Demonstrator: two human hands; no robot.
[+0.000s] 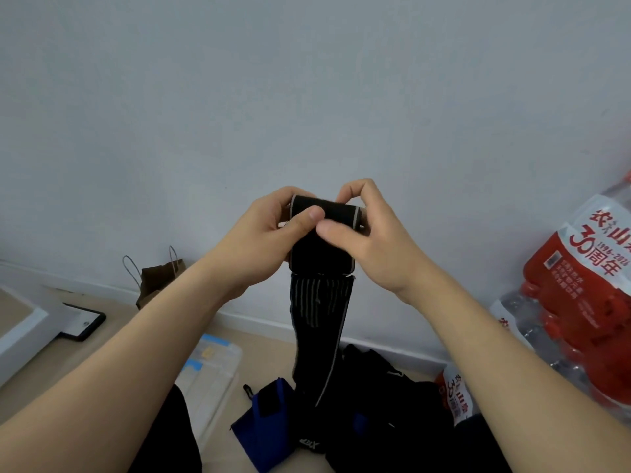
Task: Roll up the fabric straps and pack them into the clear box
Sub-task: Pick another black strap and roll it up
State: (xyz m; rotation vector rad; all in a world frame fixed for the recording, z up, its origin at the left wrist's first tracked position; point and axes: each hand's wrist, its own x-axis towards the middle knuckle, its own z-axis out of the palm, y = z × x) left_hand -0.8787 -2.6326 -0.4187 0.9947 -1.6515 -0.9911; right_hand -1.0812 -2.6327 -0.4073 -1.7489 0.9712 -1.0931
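A black fabric strap [319,322] with grey stripes and a pale edge hangs down from chest height, its top end wound into a small roll. My left hand [269,233] grips the roll's left side, thumb on its front. From the right, my right hand [368,233] pinches the roll, with its thumb pressing just below the left thumb. The strap's tail reaches a heap of dark straps [382,404] on the floor, next to a blue strap [263,425]. The clear box [211,373] lies on the floor at lower left, partly behind my left forearm.
A brown paper bag [160,278] stands against the wall at left. A dark tablet-like slab [83,322] lies by a white ledge [24,332]. Shrink-wrapped packs of red-labelled water bottles [580,302] fill the right side. A pale wall is straight ahead.
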